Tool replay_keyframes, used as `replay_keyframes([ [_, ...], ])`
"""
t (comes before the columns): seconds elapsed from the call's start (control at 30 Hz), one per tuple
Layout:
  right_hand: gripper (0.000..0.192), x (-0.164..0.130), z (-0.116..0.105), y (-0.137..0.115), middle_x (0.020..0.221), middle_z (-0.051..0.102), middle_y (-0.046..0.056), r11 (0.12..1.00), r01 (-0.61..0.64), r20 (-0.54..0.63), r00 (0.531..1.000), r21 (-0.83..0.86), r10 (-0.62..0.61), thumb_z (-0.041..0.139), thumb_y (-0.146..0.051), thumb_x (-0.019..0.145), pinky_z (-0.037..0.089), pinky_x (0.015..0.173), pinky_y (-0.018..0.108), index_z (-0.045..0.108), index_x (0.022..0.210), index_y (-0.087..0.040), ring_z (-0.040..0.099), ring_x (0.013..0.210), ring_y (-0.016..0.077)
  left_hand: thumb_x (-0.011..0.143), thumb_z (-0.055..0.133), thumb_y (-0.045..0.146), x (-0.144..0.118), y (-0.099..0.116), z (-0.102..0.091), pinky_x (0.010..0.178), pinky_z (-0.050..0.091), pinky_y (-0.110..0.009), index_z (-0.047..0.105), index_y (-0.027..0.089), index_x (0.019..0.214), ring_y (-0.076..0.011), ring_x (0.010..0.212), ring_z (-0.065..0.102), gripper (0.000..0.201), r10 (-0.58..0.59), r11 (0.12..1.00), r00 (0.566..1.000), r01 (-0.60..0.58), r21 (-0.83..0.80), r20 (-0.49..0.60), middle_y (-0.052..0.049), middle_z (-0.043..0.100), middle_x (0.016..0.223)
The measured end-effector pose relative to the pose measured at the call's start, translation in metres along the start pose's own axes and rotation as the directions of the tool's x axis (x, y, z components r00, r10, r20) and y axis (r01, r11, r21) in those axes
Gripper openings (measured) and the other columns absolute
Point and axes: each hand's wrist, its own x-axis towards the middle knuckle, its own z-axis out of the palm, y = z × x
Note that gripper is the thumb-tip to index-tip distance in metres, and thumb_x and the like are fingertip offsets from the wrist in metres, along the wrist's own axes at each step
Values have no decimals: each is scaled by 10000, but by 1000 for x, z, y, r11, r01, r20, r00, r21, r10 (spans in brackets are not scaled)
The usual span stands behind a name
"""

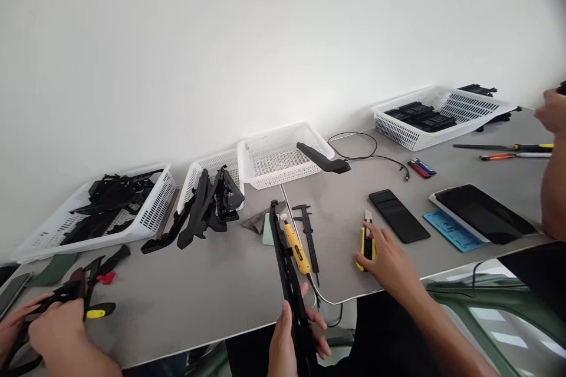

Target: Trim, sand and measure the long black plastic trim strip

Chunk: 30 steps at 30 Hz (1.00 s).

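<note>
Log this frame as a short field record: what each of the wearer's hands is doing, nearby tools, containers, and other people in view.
left hand: left hand wrapped around a long black plastic part, its far end on the table
right hand: right hand resting on a yellow utility knife, grip not closed
nearby tools: yellow-handled tool, black caliper
containers: four white baskets; the basket nearest the wearer's part has a black handle-shaped part over its rim
other people: co-worker hands at lower left, another arm at right
</note>
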Motion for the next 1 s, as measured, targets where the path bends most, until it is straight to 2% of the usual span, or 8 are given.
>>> replay_keyframes([
  [0.13,761,1,-5,16,1449,628,132,988,90,44,994,122,-95,577,-303,890,561,970,407,444,1637,-243,713,1160,307,967,691,734,-4,1,9,741,590,-387,774,112,1372,-294,809,785,747,55,994,998,-53,95,-22,-200,825,1077],
  [0.23,786,3,-3,20,1300,711,120,978,104,96,988,181,-123,594,-266,829,536,1056,439,493,1606,-206,706,1168,314,976,726,664,-6,6,18,894,589,-428,783,134,1329,-347,1005,791,640,107,990,993,-103,96,-40,-223,803,1275],
  [0.33,748,5,1,14,1204,733,105,977,103,134,982,188,-130,598,-250,789,529,1051,436,574,1535,-200,706,1157,316,987,700,674,-4,17,32,855,586,-422,686,198,1445,-314,920,786,662,176,981,984,-178,74,39,-182,805,1215],
  [0.5,479,3,5,-6,1043,759,76,977,91,163,979,194,-124,545,-264,810,534,891,394,712,1256,-214,726,972,294,1023,663,648,10,40,58,808,589,-372,691,196,1158,-238,817,731,473,231,950,952,-265,165,199,-84,735,972],
  [0.67,280,-4,4,-12,1019,790,82,920,16,48,998,392,-38,530,-370,866,524,860,389,697,1047,-237,722,934,298,995,685,685,37,50,68,814,632,-397,642,223,1312,-246,861,770,562,234,950,942,-274,150,239,-101,725,1186],
  [0.77,284,-5,4,-10,928,753,57,854,-23,-1,1000,519,28,558,-429,861,511,808,376,693,1021,-236,682,875,288,985,709,675,56,53,74,691,629,-362,597,220,1423,-220,794,733,641,227,958,946,-260,122,231,-93,721,1114],
  [0.87,237,-2,1,-10,788,659,15,756,-97,38,995,647,95,612,-437,832,480,734,359,679,952,-244,608,768,256,1010,697,648,72,58,81,666,621,-351,581,209,1467,-203,742,700,644,237,957,949,-265,122,207,-46,699,943],
  [1.0,284,6,-12,-22,788,604,14,434,-192,204,979,880,19,695,-510,873,486,690,350,641,967,-248,571,723,225,1015,675,669,91,69,83,756,622,-369,679,171,1321,-214,782,729,585,257,947,941,-291,139,220,-60,728,921],
])
